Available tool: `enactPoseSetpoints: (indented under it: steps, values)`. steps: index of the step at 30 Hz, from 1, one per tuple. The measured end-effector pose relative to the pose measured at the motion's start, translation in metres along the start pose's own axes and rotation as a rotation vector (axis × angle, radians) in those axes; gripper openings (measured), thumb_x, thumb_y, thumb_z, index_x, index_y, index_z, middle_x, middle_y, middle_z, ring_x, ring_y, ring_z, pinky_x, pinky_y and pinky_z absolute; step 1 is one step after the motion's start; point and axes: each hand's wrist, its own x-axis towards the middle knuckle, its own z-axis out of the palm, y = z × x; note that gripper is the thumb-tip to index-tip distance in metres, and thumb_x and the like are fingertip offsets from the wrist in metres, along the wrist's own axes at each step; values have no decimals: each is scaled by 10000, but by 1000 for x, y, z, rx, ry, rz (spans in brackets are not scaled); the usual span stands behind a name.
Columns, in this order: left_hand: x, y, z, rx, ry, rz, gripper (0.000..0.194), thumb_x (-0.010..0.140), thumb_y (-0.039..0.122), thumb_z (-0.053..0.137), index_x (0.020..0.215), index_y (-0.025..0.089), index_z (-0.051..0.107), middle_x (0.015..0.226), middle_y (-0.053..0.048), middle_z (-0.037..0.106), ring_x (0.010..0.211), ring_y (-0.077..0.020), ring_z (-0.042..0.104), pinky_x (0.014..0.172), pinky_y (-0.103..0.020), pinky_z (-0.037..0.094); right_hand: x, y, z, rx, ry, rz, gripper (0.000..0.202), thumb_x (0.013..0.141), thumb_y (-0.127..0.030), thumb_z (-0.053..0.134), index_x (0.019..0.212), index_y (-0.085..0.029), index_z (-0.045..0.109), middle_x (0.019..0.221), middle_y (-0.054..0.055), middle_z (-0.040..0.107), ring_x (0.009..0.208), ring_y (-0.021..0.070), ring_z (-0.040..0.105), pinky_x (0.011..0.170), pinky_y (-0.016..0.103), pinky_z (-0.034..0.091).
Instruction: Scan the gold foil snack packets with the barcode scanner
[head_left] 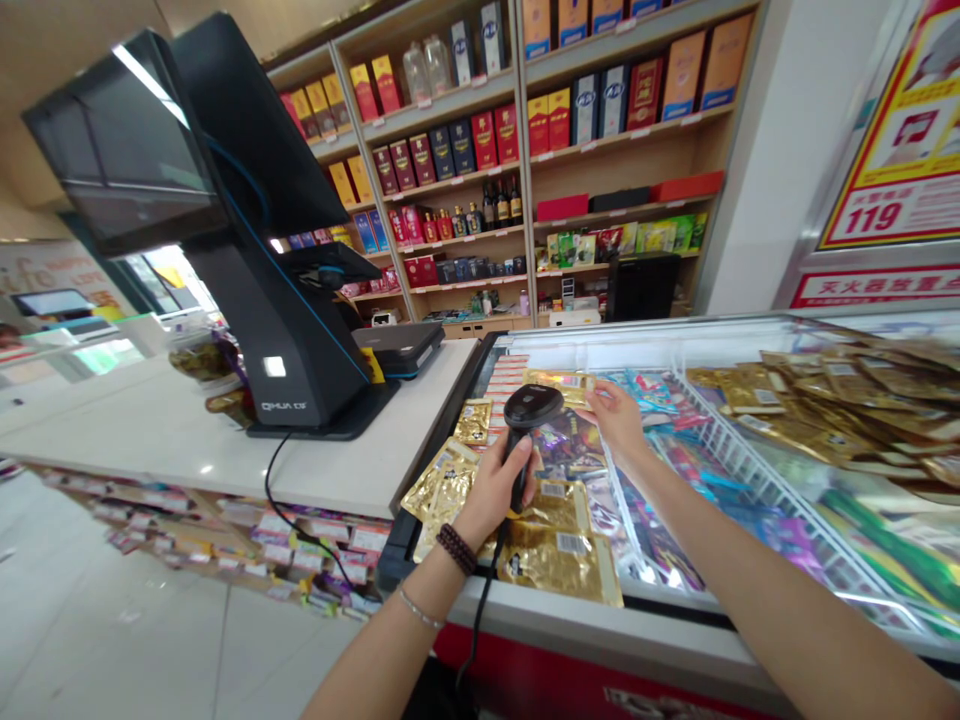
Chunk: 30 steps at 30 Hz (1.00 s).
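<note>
My left hand (499, 485) is wrapped round the handle of a black barcode scanner (534, 403), whose head points away from me. A cable runs down from the handle past the freezer's front edge. Beyond the scanner, my right hand (615, 415) pinches the right end of a gold foil packet (562, 384); the scanner head covers part of it. Gold packets (566, 563) with barcodes lie below my left hand on the freezer lid. To its left are more gold packets (448, 480), overlapping, and a smaller one (473, 421).
A glass-topped chest freezer (555, 350) holds wire baskets of colourful packs. A heap of gold packets (847, 400) lies on its right side. On the white counter (150, 420) at left stands a black checkout terminal (292, 330). Shelves (450, 180) of boxes and bottles line the back.
</note>
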Motion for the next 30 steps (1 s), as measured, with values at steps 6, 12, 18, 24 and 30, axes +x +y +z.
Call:
enactPoseSetpoints:
  steps: [6,12,18,24,30]
  values:
    - [-1,3,2,8,7,-2,634,833,813,793,865,228,549,719,58,590,413,-59,487,423,-230,320,-2,-1,3,35,43,54,539,599,-536,1014,945,-249,716,820,10,785,866,265,817,866,465,732]
    - [-4,11,4,24,118,-5,547,838,758,803,865,254,593,725,25,592,440,-100,458,435,-282,311,1,-1,-10,40,194,148,274,760,-319,891,941,-252,697,766,-15,761,678,212,777,700,400,736]
    - [-2,12,0,49,241,-27,676,727,866,838,800,226,632,642,38,579,452,-107,437,442,-267,344,31,-26,-72,6,405,86,172,856,-191,734,860,-251,572,820,-7,744,767,193,799,790,369,731]
    - [-2,14,1,37,262,-67,696,661,827,908,861,209,658,635,40,610,453,-110,479,439,-248,391,55,-77,-160,-217,575,-101,275,871,-298,754,979,-279,502,899,-15,694,880,221,787,841,417,714]
    - [-1,7,-1,22,273,-73,683,666,792,921,931,207,692,682,24,671,445,-109,503,426,-239,407,55,-127,-224,-688,645,-200,409,751,-245,741,1104,-279,537,940,55,688,986,352,764,973,548,639]
